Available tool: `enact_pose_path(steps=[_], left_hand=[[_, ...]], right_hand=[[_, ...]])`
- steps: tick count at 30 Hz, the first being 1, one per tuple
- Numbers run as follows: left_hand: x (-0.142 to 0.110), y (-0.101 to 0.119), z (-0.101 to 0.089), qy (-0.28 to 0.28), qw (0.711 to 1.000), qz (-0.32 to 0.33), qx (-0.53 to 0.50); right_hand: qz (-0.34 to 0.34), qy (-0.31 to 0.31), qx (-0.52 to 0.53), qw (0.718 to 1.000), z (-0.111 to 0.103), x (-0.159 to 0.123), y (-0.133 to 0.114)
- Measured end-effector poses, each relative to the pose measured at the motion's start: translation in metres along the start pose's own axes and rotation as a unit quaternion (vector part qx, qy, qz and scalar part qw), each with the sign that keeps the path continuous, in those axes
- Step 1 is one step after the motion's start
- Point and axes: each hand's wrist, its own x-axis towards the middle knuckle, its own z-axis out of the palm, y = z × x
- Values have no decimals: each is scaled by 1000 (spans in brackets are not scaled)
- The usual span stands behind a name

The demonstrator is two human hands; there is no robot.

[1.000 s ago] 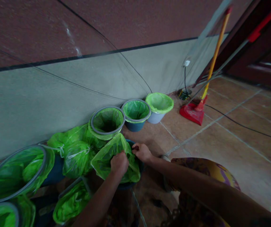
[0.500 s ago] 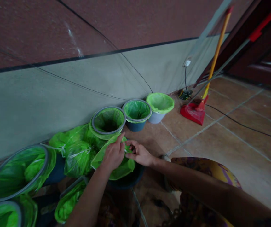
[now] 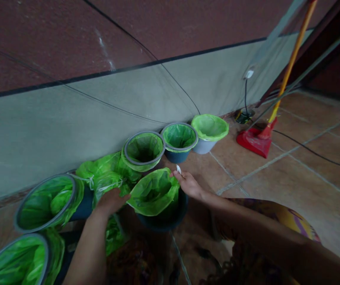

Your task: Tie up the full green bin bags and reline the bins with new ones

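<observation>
A thin green bin bag (image 3: 153, 200) hangs with its mouth spread wide over a dark blue bin (image 3: 165, 225). My left hand (image 3: 112, 202) pinches the bag's left edge. At the opposite edge my right hand (image 3: 187, 183) grips the rim, with a small white piece (image 3: 178, 169) sticking up from its fingers; I cannot tell what it is. The bag's lower part is down inside the bin. Close to my left hand lie tied green bags (image 3: 107, 180) with white strings, partly covered by that hand.
Along the wall stand a grey-rimmed lined bin (image 3: 163, 147), a blue lined bin (image 3: 178, 156) and a pale lined bin (image 3: 204, 147). More lined bins (image 3: 74, 194) are at left. A red dustpan (image 3: 254, 141) and yellow-handled broom (image 3: 288, 73) lean at right, near a black cable (image 3: 309, 148).
My hands were close together at the bag's edge; now they are apart and the bag's mouth is stretched open between them. The view has shifted slightly left.
</observation>
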Motion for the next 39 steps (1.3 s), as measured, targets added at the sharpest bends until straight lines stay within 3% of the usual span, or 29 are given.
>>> enact_pose_path(steps=[2,4,7,11,14,16,19,22,24,27,29,30,32,36,39], left_hand=[[-5,-11,11,-67,997,-20,-32],[-10,-9,26,-128,987,-57,-79],[-10,6,43,-156,978,-84,-109],[-4,17,35,-116,988,-18,-100],[-7,21,4,-32,995,43,-88],[-14,26,-19,39,988,55,-138],[-26,37,-41,105,942,86,-308],[-31,46,-40,122,888,117,-427],[-28,50,-28,77,911,115,-389],[-22,54,-6,22,978,108,-179],[-22,58,2,25,989,115,-89],[-24,61,2,27,988,122,-93],[-30,67,-3,17,972,145,-186],[-39,79,-20,-8,887,187,-422],[-35,87,-17,-36,865,196,-460]], right_hand=[[13,-2,0,1000,1,0,0],[19,-4,-2,1000,3,1,1],[12,5,-7,1000,4,3,2],[-3,24,-27,999,3,4,2],[-40,27,-6,999,1,-1,-12],[-80,28,43,995,-2,-8,-32],[-135,14,104,985,-9,-20,-64],[-138,9,109,984,-15,-24,-74],[-90,8,115,989,-13,-19,-62],[44,1,133,990,-1,-8,-31],[107,-10,135,985,8,-4,-19],[117,-16,137,984,12,-4,-18],[94,-27,142,985,15,-8,-26],[-10,-56,131,990,10,-17,-51],[-43,-104,103,988,13,-21,-55]])
